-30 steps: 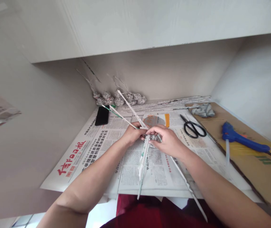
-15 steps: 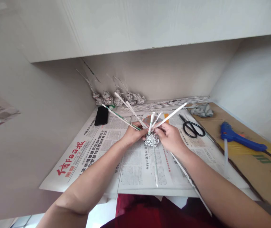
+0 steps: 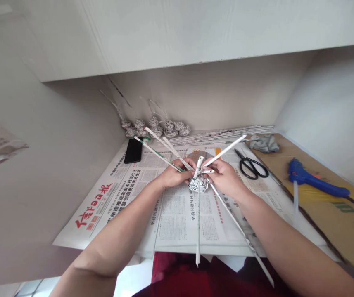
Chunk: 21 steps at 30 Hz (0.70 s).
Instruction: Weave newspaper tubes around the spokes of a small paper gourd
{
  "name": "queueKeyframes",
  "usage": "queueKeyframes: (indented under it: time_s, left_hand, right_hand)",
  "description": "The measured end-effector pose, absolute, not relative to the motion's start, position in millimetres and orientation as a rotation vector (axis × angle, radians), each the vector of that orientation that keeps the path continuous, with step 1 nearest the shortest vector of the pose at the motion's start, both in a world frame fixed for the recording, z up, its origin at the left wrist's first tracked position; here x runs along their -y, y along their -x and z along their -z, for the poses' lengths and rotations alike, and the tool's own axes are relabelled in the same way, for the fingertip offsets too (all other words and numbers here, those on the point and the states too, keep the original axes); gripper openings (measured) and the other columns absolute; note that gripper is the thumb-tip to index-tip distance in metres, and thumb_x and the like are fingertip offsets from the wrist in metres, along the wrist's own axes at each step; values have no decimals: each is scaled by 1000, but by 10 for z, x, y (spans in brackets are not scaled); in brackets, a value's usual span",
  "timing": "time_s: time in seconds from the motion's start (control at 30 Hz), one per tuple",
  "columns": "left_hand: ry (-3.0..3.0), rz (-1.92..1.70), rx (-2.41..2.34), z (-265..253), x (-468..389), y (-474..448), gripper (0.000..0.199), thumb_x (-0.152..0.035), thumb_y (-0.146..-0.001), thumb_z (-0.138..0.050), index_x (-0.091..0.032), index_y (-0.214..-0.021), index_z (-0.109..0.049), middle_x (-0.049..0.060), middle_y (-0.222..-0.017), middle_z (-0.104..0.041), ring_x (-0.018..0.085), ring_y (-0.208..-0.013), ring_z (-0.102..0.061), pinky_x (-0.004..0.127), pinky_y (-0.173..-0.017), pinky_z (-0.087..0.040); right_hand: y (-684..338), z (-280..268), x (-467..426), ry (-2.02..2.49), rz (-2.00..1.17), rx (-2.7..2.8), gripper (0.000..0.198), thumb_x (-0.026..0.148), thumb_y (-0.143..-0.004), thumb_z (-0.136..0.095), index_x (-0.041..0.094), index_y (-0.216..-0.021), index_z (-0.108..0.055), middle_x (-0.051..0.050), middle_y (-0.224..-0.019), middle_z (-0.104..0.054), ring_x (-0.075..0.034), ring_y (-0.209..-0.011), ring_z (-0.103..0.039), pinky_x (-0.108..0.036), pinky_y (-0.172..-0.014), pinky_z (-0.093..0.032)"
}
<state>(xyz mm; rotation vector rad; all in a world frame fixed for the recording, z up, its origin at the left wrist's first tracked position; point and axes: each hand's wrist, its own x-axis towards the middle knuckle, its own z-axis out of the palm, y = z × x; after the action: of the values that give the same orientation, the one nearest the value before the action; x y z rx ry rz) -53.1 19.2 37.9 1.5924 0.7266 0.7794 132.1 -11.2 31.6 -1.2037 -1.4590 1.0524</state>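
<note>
Steadying the woven paper piece [image 3: 198, 185] inward of the desk's [image 3: 177, 249] near edge, the left hand [image 3: 175, 175] clasps its left side, presumably so the right hand [image 3: 223, 173] can work while pinching 1 paper strip [image 3: 208, 171]; cardboard [image 3: 334, 243] toward the right edge bears the glue gun [image 3: 322, 184], probably sparing the newspaper [image 3: 141, 185].

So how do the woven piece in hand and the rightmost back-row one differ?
The held piece shows one bulge; the rear piece, two. Long strips fan from the held piece; none show clearly on the rear piece. The held piece sits between left hand and right hand; the rear piece lies untouched. Both look woven from printed paper.
</note>
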Motion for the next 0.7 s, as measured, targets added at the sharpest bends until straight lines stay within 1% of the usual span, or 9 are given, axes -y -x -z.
queueKeyframes:
  time_s: [0.1, 0.2, 0.3, 0.4, 0.53, 0.6, 0.7]
  left_hand:
    - [-1609, -794, -737, -377, -177, 507, 18, -24, -73, -68, -13, -81, -57, -2, -65, -56, 7, -50, -51, 19, -47, -44]
    - [-1652, -826, -742, -364, -168, 488, 14, -23, -73, -66, -14, -77, -57, -2, -65, -54, 6, -49, -49, 18, -44, -41]
    - [-1706, -832, -746, -361, -159, 491, 12, -23, -75, -64, -14, -78, -58, -1, -68, -56, 7, -51, -51, 18, -47, -43]
    - [-1798, -866, -747, -373, -157, 512, 9, -20, -77, -63, -14, -83, -63, 3, -75, -63, 9, -59, -57, 20, -56, -47]
    - [-1967, -915, -753, -393, -162, 533, 6, -17, -76, -65, -14, -80, -68, 5, -83, -69, 13, -76, -63, 25, -75, -50]
    - [-1993, -919, -747, -401, -155, 533, 7, -18, -77, -65, -14, -81, -69, 6, -85, -70, 14, -78, -64, 27, -78, -50]
    - [-1927, -903, -727, -416, -130, 526, 10, -20, -78, -65, -15, -85, -72, 7, -87, -71, 15, -80, -65, 29, -80, -51]
  right_hand:
    - [-1328, -311, 114, 1154, -1041, 1504, 7, 25, -78, -60, 20, -83, -61, 1, -69, -62, -14, -62, -59, -26, -59, -47]
    - [-1336, -286, 117, 1143, -977, 1572, 10, 29, -82, -58, 21, -84, -64, 1, -71, -63, -14, -65, -61, -26, -60, -47]
    - [-1336, -267, 111, 1125, -970, 1556, 11, 30, -82, -59, 21, -84, -64, 1, -70, -63, -14, -63, -61, -26, -59, -48]
    - [-1324, -276, 113, 1107, -989, 1496, 13, 31, -79, -62, 20, -86, -63, 0, -70, -65, -14, -61, -61, -26, -59, -50]
    - [-1304, -323, 139, 1131, -1012, 1474, 16, 32, -78, -63, 19, -88, -63, -3, -77, -69, -16, -67, -65, -28, -65, -52]
    - [-1301, -349, 150, 1151, -1041, 1465, 16, 31, -78, -62, 18, -87, -63, -3, -78, -69, -16, -67, -65, -28, -64, -52]
    - [-1306, -381, 150, 1206, -1075, 1433, 12, 28, -77, -61, 19, -84, -62, -1, -73, -68, -15, -62, -64, -27, -59, -51]
